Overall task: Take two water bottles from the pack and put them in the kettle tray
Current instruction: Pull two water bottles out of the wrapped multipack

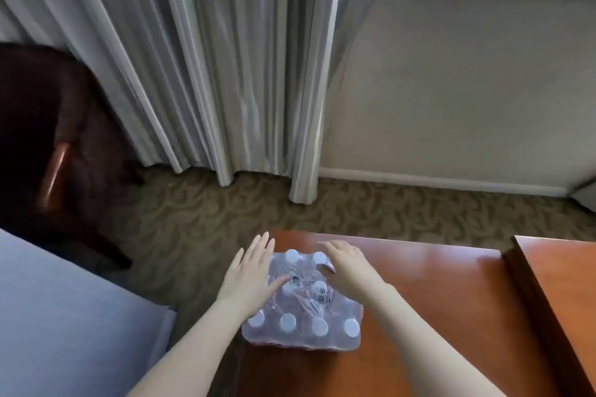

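A shrink-wrapped pack of water bottles (303, 322) with white caps stands at the left end of a reddish wooden table (435, 300). My left hand (250, 274) lies flat against the pack's left top side, fingers spread, thumb on the wrap. My right hand (346, 264) rests on the far right top of the pack, fingers curled over the plastic by a cap; whether it grips the wrap is unclear. No kettle tray is in view.
A second wooden surface (561, 284) stands close at the right. Striped curtains (225, 74) hang behind, over patterned carpet (209, 219). A dark armchair (48, 145) sits at the left and a grey bed corner (64, 332) at the lower left.
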Motion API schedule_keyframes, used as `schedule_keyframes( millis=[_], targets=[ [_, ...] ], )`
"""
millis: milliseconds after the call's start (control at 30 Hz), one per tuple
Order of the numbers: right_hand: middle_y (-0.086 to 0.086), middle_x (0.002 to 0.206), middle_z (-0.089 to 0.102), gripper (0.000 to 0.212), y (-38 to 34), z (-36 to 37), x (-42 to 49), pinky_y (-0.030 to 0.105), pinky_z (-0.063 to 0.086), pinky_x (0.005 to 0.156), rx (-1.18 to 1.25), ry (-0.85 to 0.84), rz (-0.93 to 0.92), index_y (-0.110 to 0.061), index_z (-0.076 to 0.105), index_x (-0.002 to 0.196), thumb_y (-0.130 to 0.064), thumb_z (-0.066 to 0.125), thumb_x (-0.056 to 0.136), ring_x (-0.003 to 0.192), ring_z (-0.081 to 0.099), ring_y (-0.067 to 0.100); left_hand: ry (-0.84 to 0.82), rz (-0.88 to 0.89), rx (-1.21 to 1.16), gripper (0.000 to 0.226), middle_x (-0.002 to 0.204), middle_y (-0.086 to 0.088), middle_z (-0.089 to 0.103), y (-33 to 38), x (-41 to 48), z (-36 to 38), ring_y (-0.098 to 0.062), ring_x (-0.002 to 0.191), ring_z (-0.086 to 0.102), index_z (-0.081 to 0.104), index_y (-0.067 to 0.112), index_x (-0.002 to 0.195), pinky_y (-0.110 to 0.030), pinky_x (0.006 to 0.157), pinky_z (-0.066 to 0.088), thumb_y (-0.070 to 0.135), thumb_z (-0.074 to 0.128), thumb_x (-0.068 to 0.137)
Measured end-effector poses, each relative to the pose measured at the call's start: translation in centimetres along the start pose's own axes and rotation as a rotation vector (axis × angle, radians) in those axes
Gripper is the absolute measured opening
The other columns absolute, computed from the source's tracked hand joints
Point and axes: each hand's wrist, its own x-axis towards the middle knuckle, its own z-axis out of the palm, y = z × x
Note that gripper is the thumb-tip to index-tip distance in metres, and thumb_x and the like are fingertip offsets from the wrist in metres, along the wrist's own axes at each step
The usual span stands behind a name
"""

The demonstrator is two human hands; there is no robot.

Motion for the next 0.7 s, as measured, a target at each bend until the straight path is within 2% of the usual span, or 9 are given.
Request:
schedule_keyframes(
  millis=[67,133,300,400,433,467,533,633,700],
  targets=[
    [0.010,0.140,0.048,0.044,-0.5,2.0,-0.1,0.039,0.033,0.105,0.046,-0.070,0.006,-0.011,0.040,0.136,-0.024,0.048,0.095,0.129,0.040,0.028,-0.033,0.015,-0.009,0.095,0.161,0.002,-0.007,-0.1,-0.4,2.2,-0.012,0.147,-0.008,-0.001,0.016,0.151,-0.035,0.120,0.004,0.076,0.010,0.079],
    [0.013,0.130,0.054,0.038,-1.0,4.1,-0.2,0.040,0.038,0.097,0.060,-0.100,0.010,-0.009,0.046,0.128,-0.022,0.048,0.093,0.121,0.045,0.031,-0.038,0.017,0.062,0.098,0.160,0.002,-0.012,-0.2,-1.1,4.4,-0.013,0.147,-0.012,-0.006,0.014,0.151,-0.035,0.120,0.003,0.076,0.008,0.076],
    [0.009,0.117,0.061,0.034,-1.9,7.4,0.2,0.040,0.036,0.092,0.011,-0.042,-0.022,-0.011,0.049,0.123,-0.021,0.048,0.091,0.110,0.049,0.031,-0.033,0.014,0.089,0.103,0.156,-0.003,-0.022,0.0,-1.8,6.5,-0.023,0.143,-0.021,-0.011,0.007,0.148,-0.037,0.119,-0.004,0.076,0.010,0.074],
    [0.007,0.105,0.063,0.028,-1.8,7.6,0.1,0.036,0.035,0.091,0.008,0.056,-0.031,-0.012,0.055,0.114,-0.011,0.048,0.086,0.103,0.050,0.028,0.052,0.023,0.133,0.100,0.159,-0.009,0.006,0.3,-2.0,6.2,-0.024,0.146,0.006,0.016,0.004,0.148,-0.036,0.119,0.011,0.074,0.023,0.077],
    [0.006,0.100,0.063,0.024,-1.7,7.2,-0.2,0.035,0.036,0.088,0.042,0.099,-0.032,-0.012,0.058,0.106,-0.009,0.048,0.085,0.099,0.051,0.027,0.061,0.024,0.131,0.099,0.159,-0.009,0.008,0.3,-2.0,6.2,-0.024,0.146,0.007,0.018,0.004,0.148,-0.036,0.119,0.015,0.074,0.026,0.078],
    [0.006,0.094,0.064,0.019,-1.4,6.6,-0.6,0.034,0.036,0.084,0.087,0.133,-0.035,-0.012,0.061,0.098,-0.007,0.050,0.084,0.094,0.052,0.026,0.056,0.036,0.109,0.100,0.159,-0.008,-0.001,0.2,-2.1,6.3,-0.024,0.146,-0.002,0.010,0.004,0.149,-0.037,0.119,0.012,0.074,0.028,0.079],
    [0.003,0.084,0.063,0.010,-0.4,5.3,-1.9,0.030,0.036,0.074,0.166,0.173,-0.050,-0.012,0.060,0.083,-0.004,0.054,0.081,0.086,0.052,0.025,0.017,0.038,0.034,0.103,0.156,-0.004,-0.023,-0.1,-2.0,6.8,-0.025,0.142,-0.023,-0.010,0.007,0.148,-0.037,0.118,-0.004,0.075,0.027,0.081],
    [-0.007,0.073,0.054,0.018,2.0,4.1,-5.2,0.021,0.029,0.066,0.202,0.170,-0.052,-0.014,0.056,0.071,0.004,0.057,0.068,0.078,0.044,0.014,0.028,0.052,0.058,0.103,0.155,-0.003,-0.029,-0.2,-1.9,6.9,-0.025,0.139,-0.031,-0.016,0.009,0.147,-0.033,0.115,-0.016,0.076,0.024,0.080],
    [-0.011,0.068,0.050,0.026,3.4,4.2,-7.5,0.020,0.029,0.064,0.194,0.164,-0.033,-0.015,0.053,0.067,0.010,0.058,0.060,0.075,0.039,0.009,0.038,0.053,0.031,0.103,0.155,-0.002,-0.029,-0.2,-2.0,6.9,-0.024,0.139,-0.031,-0.016,0.009,0.147,-0.029,0.113,-0.023,0.076,0.024,0.081]
  ],
)
